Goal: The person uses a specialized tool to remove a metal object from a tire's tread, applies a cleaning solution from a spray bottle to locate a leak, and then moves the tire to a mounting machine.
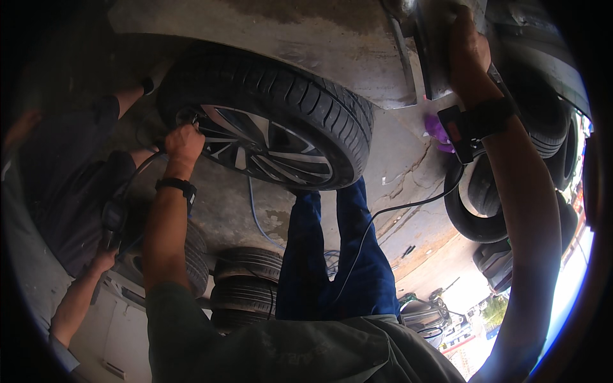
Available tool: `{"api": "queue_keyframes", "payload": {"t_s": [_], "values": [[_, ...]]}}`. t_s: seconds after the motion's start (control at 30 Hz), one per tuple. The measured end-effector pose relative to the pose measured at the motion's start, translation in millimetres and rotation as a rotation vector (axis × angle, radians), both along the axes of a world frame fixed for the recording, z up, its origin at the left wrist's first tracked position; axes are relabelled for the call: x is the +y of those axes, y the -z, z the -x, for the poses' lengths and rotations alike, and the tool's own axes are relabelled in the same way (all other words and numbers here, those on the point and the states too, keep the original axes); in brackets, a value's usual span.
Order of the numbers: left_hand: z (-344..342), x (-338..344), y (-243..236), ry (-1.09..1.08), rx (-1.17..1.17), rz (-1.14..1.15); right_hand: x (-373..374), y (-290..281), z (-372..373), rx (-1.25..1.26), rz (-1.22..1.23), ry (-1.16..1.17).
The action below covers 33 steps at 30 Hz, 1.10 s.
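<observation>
A car wheel (265, 143), with a black tyre and a dark and silver spoked rim, stands tilted before me. My left hand (185, 142) is closed at the rim's edge, pinching the end of a black air hose (143, 167). That hose runs down to a dark tyre inflator (115, 216), which another person's hand (102, 260) holds at the left. Up at the right, my right hand (469, 48) is closed on a grey metal part (437, 54), its fingertips partly hidden. A small black box (456, 131) is strapped to my right wrist, with a cable hanging from it.
Stacked tyres (246, 284) stand below left, and more tyres (476, 201) lean at the right. A large worn grey panel (306, 48) spans the top. A blue hose (254, 207) crosses the cracked concrete floor (399, 169). Something purple (436, 129) lies near my right wrist.
</observation>
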State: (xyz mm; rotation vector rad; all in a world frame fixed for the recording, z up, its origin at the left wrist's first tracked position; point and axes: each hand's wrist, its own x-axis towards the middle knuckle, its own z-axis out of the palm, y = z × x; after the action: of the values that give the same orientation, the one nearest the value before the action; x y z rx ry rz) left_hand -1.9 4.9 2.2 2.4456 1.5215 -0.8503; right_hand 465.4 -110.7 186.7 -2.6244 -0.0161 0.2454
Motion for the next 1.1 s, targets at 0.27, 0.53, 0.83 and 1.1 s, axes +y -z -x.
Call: {"api": "queue_keyframes", "payload": {"t_s": [0.27,0.53,0.83,1.1], "values": [[0,-1,-2,0.009,-0.007,-0.012,2,-7,6,-0.025,-0.007,-0.039],[0,0,1,-0.018,-0.007,-0.018,-2,9,-16,-0.069,0.246,-0.232],[-1,1,-1,-0.022,0.006,0.001,-7,14,-14,-0.143,0.386,-0.382],[-1,-2,-1,-0.009,-0.001,-0.025,-1,4,-9,0.008,0.053,-0.035]]}}
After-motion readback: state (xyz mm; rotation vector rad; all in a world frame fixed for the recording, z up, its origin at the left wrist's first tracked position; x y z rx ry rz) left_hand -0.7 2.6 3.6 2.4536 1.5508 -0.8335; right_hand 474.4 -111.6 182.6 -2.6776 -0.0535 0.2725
